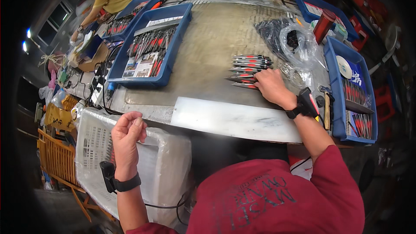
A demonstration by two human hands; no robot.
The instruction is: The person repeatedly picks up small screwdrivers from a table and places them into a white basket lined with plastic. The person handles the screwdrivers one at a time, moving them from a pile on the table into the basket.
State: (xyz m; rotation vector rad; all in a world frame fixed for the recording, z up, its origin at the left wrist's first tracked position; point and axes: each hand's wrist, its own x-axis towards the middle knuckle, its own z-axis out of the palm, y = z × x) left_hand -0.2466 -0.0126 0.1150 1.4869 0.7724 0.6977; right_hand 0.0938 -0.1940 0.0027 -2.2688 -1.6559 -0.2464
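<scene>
Several red-blk tools (248, 70), piled, just L of R fingers (262, 77)

The T-shirt (320, 208) was maroon and short-sleeved, with dark block lettering (264, 195). Behind the bare left hand (127, 135), a black strap (128, 183) carried a boxy black device (107, 176); a thin dark cable (162, 207) ran beside that forearm. Behind the bare right hand (274, 87), another black strap (293, 112) bore a black device with a reddish panel.
</scene>
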